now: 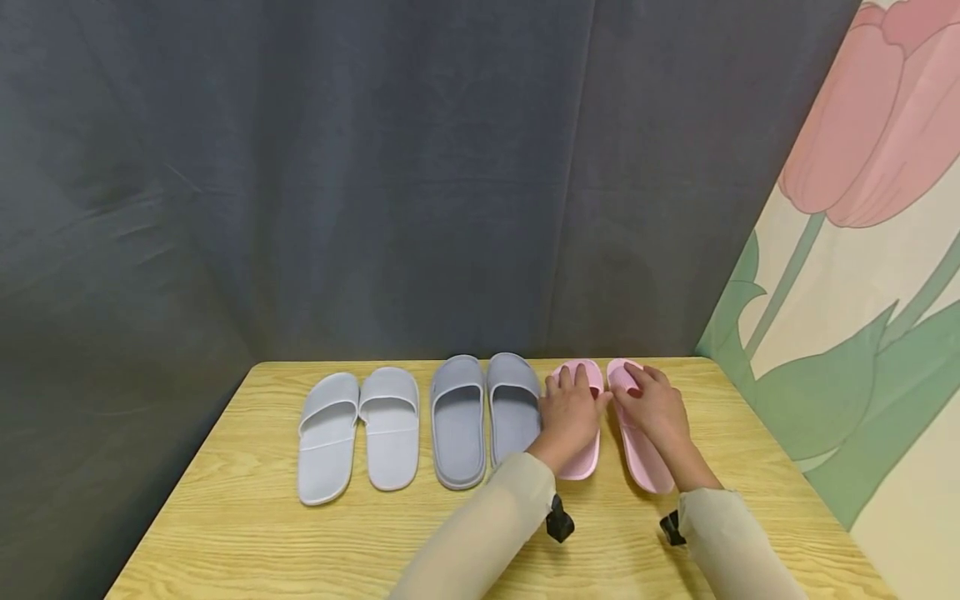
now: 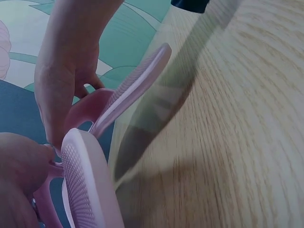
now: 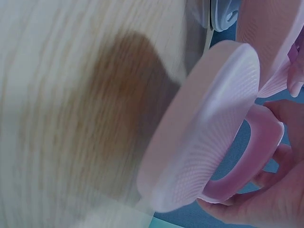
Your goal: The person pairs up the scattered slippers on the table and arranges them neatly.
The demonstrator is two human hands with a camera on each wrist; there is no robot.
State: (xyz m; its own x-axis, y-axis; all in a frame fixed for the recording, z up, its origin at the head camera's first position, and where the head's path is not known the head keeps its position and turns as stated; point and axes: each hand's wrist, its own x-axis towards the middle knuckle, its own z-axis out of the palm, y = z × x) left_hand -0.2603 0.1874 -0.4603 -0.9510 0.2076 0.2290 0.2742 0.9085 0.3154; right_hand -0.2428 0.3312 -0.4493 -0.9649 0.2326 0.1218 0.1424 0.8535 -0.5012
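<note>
Two pink slippers are at the right of the row in the head view. My left hand (image 1: 572,417) lies over the strap of the left pink slipper (image 1: 581,462) and grips it. The right pink slipper (image 1: 648,467) slants outward, its strap held by my right hand (image 1: 662,410). In the right wrist view, thumb and fingers curl round the strap of this right pink slipper (image 3: 204,133), whose sole stands tilted over its shadow. The left wrist view shows the heel end of the left pink slipper (image 2: 90,185) close by, also tilted.
Two grey slippers (image 1: 459,450) stand just left of the pink pair. Further left are two white slippers (image 1: 326,471), toes toward the back. All are on a wooden table (image 1: 247,517). A dark curtain (image 1: 405,183) hangs behind; a tulip-painted wall (image 1: 862,333) rises at right.
</note>
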